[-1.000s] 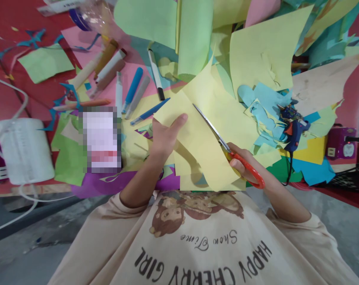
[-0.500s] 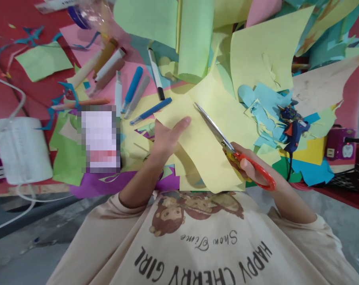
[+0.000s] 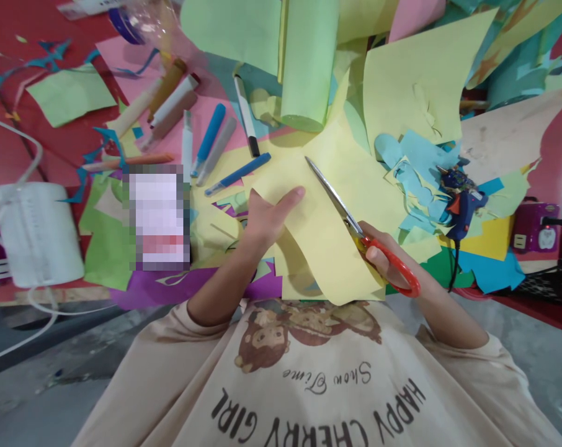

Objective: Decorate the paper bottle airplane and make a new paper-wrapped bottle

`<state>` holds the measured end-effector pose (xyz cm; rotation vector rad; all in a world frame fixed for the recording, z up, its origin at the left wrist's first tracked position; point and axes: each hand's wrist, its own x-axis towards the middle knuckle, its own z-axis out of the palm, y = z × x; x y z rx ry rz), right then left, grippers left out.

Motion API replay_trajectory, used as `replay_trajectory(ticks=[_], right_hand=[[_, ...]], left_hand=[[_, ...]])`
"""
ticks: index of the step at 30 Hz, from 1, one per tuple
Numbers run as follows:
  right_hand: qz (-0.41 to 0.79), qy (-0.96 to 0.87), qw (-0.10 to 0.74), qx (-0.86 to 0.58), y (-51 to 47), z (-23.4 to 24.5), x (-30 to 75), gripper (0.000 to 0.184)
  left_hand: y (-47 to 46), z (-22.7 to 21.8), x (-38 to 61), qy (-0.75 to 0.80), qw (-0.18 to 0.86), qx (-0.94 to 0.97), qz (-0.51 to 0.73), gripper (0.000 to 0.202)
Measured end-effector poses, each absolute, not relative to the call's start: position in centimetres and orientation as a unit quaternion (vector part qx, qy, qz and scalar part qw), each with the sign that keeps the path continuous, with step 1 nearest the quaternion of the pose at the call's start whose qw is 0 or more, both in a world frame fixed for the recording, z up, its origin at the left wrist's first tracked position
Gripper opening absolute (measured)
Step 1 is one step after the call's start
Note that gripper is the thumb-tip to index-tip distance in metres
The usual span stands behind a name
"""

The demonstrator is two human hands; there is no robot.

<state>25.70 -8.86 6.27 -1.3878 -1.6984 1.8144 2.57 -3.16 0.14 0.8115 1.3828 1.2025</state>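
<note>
Counted from left: one white box (image 3: 36, 236), one phone (image 3: 160, 218) with blurred screen, two blue markers (image 3: 209, 138), one black-and-white marker (image 3: 246, 117), one glue gun (image 3: 467, 208). The left hand (image 3: 268, 217) pinches one yellow sheet (image 3: 318, 239), thumb on top, fingers hidden beneath; the sheet extends rightward from it. One pair of scissors (image 3: 356, 230) is gripped in the right hand (image 3: 378, 245), blades reaching over the sheet; blade spread cannot be determined.

Scissors (image 3: 354, 226) over the paper sheet (image 3: 327, 254) — markers (image 3: 210, 138) left of it, glue gun (image 3: 466, 208) right, paper roll (image 3: 309, 68) behind
</note>
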Motion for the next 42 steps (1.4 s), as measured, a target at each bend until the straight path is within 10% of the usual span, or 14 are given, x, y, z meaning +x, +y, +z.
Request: replay_trajectory(ticks=[42], right_hand=[[0.650,-0.558,0.185,-0.482,-7.8,7.4,24.8,0.064]], left_hand=[[-3.4,0.4,2.7,0.607,0.545,0.351,0.460,0.060]])
